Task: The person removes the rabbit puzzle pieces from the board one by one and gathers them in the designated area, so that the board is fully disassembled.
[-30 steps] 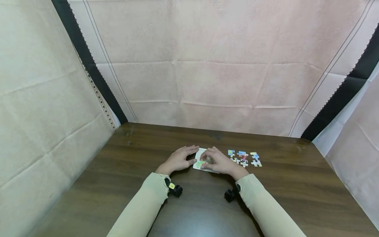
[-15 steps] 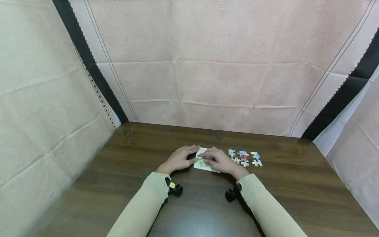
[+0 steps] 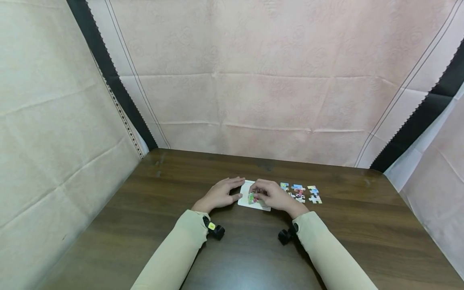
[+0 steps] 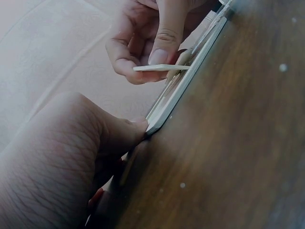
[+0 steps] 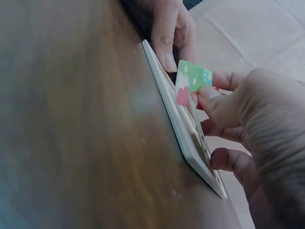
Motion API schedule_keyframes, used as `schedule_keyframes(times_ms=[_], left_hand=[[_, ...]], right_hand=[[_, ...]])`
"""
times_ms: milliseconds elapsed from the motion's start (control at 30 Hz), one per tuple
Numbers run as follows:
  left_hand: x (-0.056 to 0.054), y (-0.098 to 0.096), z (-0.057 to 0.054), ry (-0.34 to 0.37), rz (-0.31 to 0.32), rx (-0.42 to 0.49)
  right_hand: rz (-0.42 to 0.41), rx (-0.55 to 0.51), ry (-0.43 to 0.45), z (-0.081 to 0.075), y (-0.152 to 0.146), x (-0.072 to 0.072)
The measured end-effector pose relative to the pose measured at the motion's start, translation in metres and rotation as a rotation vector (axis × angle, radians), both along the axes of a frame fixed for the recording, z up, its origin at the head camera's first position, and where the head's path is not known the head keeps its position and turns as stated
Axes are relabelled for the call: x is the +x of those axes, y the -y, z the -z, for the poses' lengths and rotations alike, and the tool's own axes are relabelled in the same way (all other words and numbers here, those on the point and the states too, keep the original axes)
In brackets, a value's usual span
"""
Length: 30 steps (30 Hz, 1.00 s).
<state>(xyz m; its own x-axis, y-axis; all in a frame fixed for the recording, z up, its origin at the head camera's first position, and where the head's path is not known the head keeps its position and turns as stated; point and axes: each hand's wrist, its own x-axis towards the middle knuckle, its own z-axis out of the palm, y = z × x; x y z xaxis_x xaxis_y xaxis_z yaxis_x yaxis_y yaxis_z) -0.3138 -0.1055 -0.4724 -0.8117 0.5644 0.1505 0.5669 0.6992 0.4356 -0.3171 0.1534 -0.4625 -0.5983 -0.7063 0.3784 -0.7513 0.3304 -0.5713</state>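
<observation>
The white puzzle tray (image 3: 245, 200) lies flat on the table between both hands. My right hand (image 3: 272, 194) pinches a green and pink jigsaw piece (image 5: 193, 78) between thumb and fingers. That piece stands tilted up over the tray in the right wrist view, and the left wrist view shows it nearly edge-on. My left hand (image 3: 220, 195) rests at the tray's left side, its fingers straight and its thumb touching the tray's rim (image 4: 159, 119). Part of the tray's inside is hidden under my right hand.
Several loose jigsaw pieces (image 3: 313, 194) lie on the brown wooden table (image 3: 174, 209) to the right of my right hand, which partly covers them. A pale cloth wall (image 3: 253, 100) rises behind the table, with more cloth at both sides.
The green and pink piece has been lifted and tilted up from the tray by my right hand, which has shifted slightly right. My left hand stays at the tray's side.
</observation>
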Motion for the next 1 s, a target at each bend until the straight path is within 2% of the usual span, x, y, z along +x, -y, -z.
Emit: schedule_keyframes(times_ms=[233,467,700,1000], left_hand=[[0.0016,-0.0006,-0.0017,0.007,-0.002,-0.004],[0.003,-0.0008,-0.003,0.012,-0.011,-0.006],[0.0036,-0.0001,-0.0048,0.013,-0.004,-0.005],[0.0036,-0.0007,-0.0052,0.019,-0.004,-0.025]], right_hand=[[0.015,-0.03,0.003,0.0007,-0.0042,-0.0002],[0.064,-0.036,0.021,-0.0001,-0.0014,0.0007],[0.067,-0.118,0.071,-0.0005,-0.0006,0.0007],[0.127,-0.219,0.122,0.0026,-0.0083,0.0022]])
